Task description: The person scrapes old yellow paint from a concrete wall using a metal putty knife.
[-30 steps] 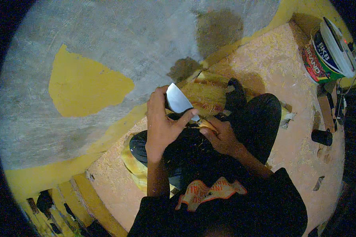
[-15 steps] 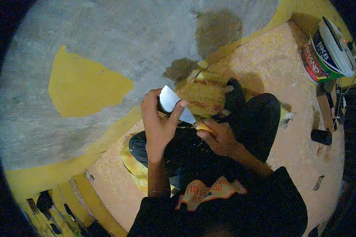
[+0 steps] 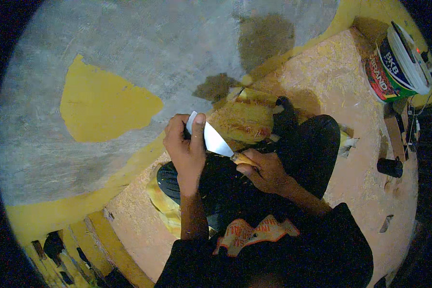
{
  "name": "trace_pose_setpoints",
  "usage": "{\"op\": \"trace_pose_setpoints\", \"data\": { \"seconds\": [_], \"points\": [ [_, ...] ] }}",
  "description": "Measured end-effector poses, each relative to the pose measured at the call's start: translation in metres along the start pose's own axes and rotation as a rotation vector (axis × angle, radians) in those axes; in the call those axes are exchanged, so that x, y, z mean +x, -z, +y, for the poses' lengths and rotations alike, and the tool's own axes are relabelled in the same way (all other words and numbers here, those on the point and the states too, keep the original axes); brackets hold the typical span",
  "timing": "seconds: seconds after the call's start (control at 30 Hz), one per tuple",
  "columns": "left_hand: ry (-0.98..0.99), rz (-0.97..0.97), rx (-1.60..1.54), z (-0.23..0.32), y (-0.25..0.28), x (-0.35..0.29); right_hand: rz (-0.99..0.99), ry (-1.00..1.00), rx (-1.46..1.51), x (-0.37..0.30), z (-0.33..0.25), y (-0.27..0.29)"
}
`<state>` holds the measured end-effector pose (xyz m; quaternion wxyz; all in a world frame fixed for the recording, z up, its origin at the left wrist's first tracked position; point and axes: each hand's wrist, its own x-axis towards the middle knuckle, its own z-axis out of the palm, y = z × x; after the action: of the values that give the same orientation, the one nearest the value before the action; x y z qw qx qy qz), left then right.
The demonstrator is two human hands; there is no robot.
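A putty knife (image 3: 218, 143) with a shiny, widening metal blade and a wooden handle is held over my lap. My right hand (image 3: 269, 173) wraps round the handle, thumb along its side. At the broad end of the blade my left hand (image 3: 185, 149) is closed, its thumb lying over the metal and its fingers behind. Whether anything else sits behind the blade in my left fingers is hidden.
Beyond my hands stands a grey wall with a patch of yellow paint (image 3: 105, 103). A yellowish sack (image 3: 237, 120) lies by my crossed legs on the flake-strewn floor (image 3: 331, 77). To the right are a paint bucket (image 3: 393, 72), a black cup (image 3: 390, 167) and cables.
The blade has turned and dropped slightly, its broad end moving left and down. My left thumb has shifted up toward its end, while my right hand keeps hold of the handle.
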<state>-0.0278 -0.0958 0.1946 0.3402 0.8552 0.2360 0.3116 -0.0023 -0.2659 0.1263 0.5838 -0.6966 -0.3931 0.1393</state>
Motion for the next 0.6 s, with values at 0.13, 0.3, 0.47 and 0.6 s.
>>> {"op": "trace_pose_setpoints", "data": {
  "seconds": [0.13,0.3,0.47,0.6],
  "points": [
    [0.159,-0.044,-0.157,0.004,0.005,0.002,-0.013,0.044,-0.089,-0.001,-0.001,0.005],
    [0.146,0.152,-0.211,-0.013,0.005,0.010,0.002,0.063,-0.115,-0.003,-0.001,0.011],
    [0.079,0.221,-0.350,-0.045,0.023,0.020,0.149,0.036,-0.107,0.001,0.000,0.013],
    [0.087,-0.121,-0.390,-0.040,0.003,0.002,0.355,-0.026,-0.198,-0.002,0.020,0.009]
  ]
}}
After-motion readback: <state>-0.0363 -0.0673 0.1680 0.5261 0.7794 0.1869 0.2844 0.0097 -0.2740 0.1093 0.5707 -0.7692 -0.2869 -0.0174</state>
